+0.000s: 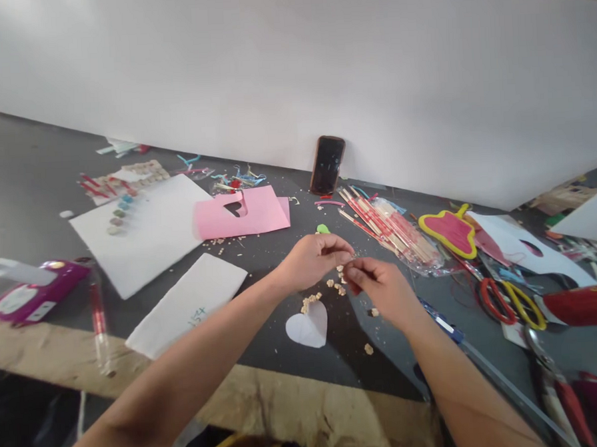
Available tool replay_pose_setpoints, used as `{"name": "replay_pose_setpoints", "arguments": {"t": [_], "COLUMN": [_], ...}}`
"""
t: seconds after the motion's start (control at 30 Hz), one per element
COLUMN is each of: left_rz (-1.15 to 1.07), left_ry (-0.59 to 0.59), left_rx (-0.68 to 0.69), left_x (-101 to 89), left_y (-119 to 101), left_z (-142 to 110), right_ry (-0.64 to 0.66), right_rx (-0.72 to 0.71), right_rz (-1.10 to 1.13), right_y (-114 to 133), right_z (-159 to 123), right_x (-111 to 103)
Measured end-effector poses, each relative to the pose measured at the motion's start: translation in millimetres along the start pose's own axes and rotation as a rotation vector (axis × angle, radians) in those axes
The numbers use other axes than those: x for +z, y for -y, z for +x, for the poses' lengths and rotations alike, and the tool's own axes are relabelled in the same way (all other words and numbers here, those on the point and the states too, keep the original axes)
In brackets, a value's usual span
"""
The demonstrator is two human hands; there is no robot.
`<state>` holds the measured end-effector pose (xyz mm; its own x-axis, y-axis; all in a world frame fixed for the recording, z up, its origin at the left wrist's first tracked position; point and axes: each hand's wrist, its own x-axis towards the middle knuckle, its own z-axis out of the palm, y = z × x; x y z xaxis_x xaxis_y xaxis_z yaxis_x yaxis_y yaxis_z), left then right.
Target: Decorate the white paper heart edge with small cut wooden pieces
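Note:
My left hand (313,257) and my right hand (382,287) meet over the dark table, fingertips pinched together close to each other. Between them hang small beige beads (339,269), seemingly on a thin thread that I can barely see. More of these beads (310,301) lie loose on the table just below, along the top edge of a white paper heart (308,328). A few stray beads (368,348) rest nearer to me.
Pink paper with a heart cut-out (258,212), white sheets (149,234), a phone leaning on the wall (327,164), a bag of sticks (393,228), red-and-yellow scissors (513,300), a pink-and-yellow cut-out shape (449,232) and a magenta box (32,294) surround the hands.

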<state>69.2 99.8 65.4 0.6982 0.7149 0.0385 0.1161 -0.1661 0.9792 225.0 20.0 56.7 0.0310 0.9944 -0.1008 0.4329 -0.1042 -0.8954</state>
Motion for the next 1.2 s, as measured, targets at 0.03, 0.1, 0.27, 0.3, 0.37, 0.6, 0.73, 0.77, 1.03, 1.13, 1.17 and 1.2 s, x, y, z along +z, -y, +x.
{"name": "replay_pose_setpoints", "arguments": {"t": [0.03, 0.1, 0.27, 0.3, 0.37, 0.6, 0.73, 0.77, 1.03, 1.13, 1.17, 1.2], "left_rz": [0.003, -0.019, -0.162, -0.159, -0.132, 0.252, 0.619, 0.651, 0.068, -0.114, -0.147, -0.179], "left_ry": [0.038, 0.185, 0.334, 0.311, 0.276, 0.208, 0.164, 0.154, 0.187, 0.125, 0.084, 0.045], "left_rx": [-0.003, 0.022, -0.031, -0.062, -0.095, -0.081, -0.023, 0.003, -0.011, -0.049, -0.071, -0.097], "left_x": [-0.4, 0.6, 10.3, 11.6, 11.8, -1.6, 1.3, 3.6, 20.6, 27.3, 29.3, 30.9], "left_y": [1, 3, 11, 12, 13, 15, 20, 21, 6, 8, 10, 12], "left_z": [0, 1, 1, 1, -1, -11, -14, -14, -16, -16, -15, -15], "right_ry": [-0.02, -0.061, -0.076, -0.086, -0.139, -0.525, -0.419, -0.349, -0.034, 0.014, 0.029, 0.046], "right_rx": [-0.001, -0.001, -0.022, -0.021, -0.015, -0.126, 0.031, 0.088, 0.183, 0.182, 0.169, 0.153], "right_rz": [0.027, 0.105, 0.244, 0.273, 0.344, 0.639, 0.676, 0.691, 0.937, 0.963, 0.962, 0.955], "right_y": [6, 16, 25, 24, 21, 12, -1, -4, -6, -1, 0, 1], "right_z": [-1, -3, -7, -8, -11, -22, -29, -31, -42, -44, -45, -47], "right_x": [-5, -15, -24, -25, -30, -66, -58, -52, -9, -1, 2, 4]}}
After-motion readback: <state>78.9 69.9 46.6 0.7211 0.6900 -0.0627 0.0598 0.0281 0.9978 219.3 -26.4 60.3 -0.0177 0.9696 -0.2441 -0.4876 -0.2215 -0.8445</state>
